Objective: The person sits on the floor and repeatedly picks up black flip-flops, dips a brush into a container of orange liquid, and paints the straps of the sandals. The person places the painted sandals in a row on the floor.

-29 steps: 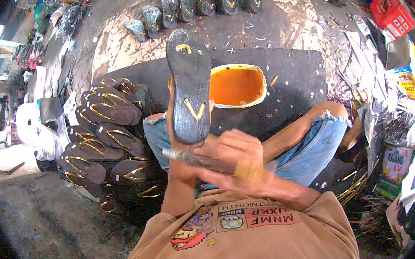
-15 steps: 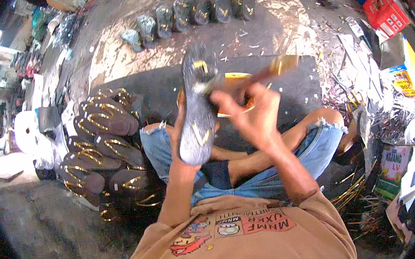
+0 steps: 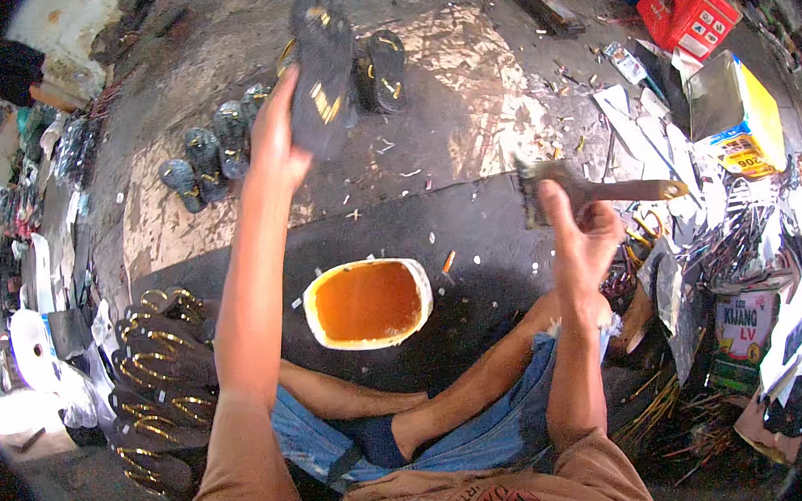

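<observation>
On the dark mat a tub of amber liquid sits presumably for easy reach, while the left hand, clasped round the edge of a black sandal perhaps to spare its face, blocks part of the sandal row, and the right hand closes on a brush, an orange scrap lying beside the tub.

My left hand holds a flip-flop out ahead, amid a row of flip-flops on the floor; I can't quite tell whether it touches them. My right hand holds a brush off to the right. Before my legs, a tub with liquid in it sits on a mat. Heaped flip-flops lie left; cartons and a tin stand far right.
</observation>
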`<state>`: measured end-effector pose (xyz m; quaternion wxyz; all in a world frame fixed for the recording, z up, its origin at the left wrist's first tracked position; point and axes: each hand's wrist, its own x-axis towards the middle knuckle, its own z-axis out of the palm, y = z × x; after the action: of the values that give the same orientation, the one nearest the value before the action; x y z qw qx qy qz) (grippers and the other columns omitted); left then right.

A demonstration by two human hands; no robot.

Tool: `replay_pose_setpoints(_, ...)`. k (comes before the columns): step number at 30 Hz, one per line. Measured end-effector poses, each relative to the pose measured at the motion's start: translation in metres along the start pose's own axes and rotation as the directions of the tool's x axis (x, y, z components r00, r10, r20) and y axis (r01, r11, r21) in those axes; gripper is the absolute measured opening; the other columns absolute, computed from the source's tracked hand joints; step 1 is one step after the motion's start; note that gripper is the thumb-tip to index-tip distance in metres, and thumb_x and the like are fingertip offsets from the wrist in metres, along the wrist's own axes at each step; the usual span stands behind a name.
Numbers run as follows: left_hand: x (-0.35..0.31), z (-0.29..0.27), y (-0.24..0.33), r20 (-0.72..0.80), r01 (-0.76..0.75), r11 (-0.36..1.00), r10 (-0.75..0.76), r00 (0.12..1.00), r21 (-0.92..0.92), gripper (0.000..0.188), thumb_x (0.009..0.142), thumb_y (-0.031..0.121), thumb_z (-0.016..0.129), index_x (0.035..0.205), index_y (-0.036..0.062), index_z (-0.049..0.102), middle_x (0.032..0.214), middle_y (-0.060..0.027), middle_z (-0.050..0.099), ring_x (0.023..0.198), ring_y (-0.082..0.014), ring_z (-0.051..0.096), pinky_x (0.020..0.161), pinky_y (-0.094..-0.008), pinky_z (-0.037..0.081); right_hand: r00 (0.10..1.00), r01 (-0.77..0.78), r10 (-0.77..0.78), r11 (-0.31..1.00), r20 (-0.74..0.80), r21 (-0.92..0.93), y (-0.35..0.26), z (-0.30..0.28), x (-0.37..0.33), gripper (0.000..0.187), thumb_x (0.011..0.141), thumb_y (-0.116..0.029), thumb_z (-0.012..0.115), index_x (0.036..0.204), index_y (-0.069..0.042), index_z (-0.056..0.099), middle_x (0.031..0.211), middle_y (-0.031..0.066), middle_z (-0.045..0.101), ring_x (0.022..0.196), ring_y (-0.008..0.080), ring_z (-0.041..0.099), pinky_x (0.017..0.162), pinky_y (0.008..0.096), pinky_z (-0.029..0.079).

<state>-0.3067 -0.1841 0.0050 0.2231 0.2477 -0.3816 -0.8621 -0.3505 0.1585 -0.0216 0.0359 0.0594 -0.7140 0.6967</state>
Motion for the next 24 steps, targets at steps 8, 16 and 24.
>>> replay_pose_setpoints(8,0.271,-0.017,-0.184,-0.086,0.097,0.986,-0.085,0.993,0.136,0.025,0.104,0.019,0.056,0.121,0.0018,0.064,0.106,-0.0131,0.071,0.09,-0.028,0.07,0.08,-0.0489,0.06,0.977,-0.113,0.128,0.989,-0.172,0.098,0.04,-0.007,0.047,0.017,0.093,-0.017,0.077,0.102,-0.004,0.072,0.096,0.0013,0.073,0.083,0.0068,0.062,0.076,0.0227,0.048)
replay_pose_setpoints(16,0.255,-0.043,-0.206,-0.125,0.014,0.891,0.048,0.991,0.453,0.031,0.099,0.016,0.064,0.124,-0.003,0.065,0.109,-0.0126,0.07,0.098,-0.019,0.064,0.083,-0.036,0.051,0.963,-0.145,0.19,0.964,-0.191,0.224,0.051,-0.01,0.058,0.011,0.094,-0.013,0.075,0.102,-0.007,0.07,0.099,0.0028,0.072,0.089,0.0078,0.065,0.081,0.0242,0.052)
replay_pose_setpoints(24,-0.162,-0.101,0.038,-0.086,-0.177,0.463,0.493,0.866,0.868,0.029,0.101,0.015,0.063,0.125,-0.0024,0.065,0.116,-0.0151,0.072,0.1,-0.02,0.072,0.089,-0.0318,0.057,0.95,-0.232,0.263,0.956,-0.169,0.178,0.067,-0.034,0.053,0.046,0.097,-0.035,0.07,0.126,0.0,0.067,0.121,0.0106,0.071,0.109,0.0197,0.065,0.095,0.0324,0.048)
